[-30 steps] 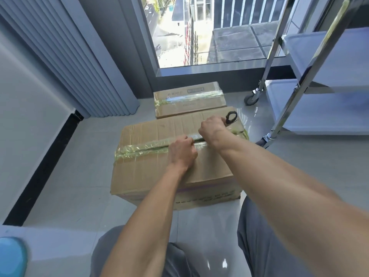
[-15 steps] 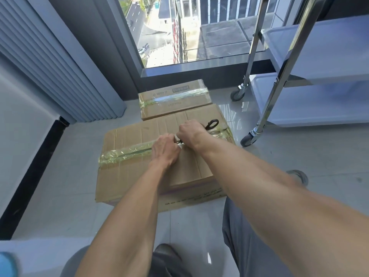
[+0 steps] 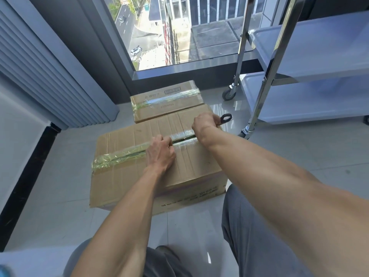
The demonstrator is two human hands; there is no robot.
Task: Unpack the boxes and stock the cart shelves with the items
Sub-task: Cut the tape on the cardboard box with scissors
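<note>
A: From the head camera, where are your hands?

B: Your left hand (image 3: 160, 152) rests on top of the large brown cardboard box (image 3: 155, 160) on the pale tiled floor (image 3: 60, 186), fingers curled at the taped centre seam. Whether they pinch the tape or just press there, I cannot tell.

A: And the other one?

B: Your right hand (image 3: 205, 124) is clenched round a black-handled tool (image 3: 225, 117), likely scissors; only the loop handle shows past your knuckles. It sits at the right end of the clear shiny tape strip (image 3: 119, 156), where the seam looks split open between your hands.

A: What else is around you?

B: A smaller taped cardboard box (image 3: 167, 100) lies just behind the large one, below the window. The steel-framed cart with pale grey plastic shelves (image 3: 309, 100) stands to your right, near the boxes.
</note>
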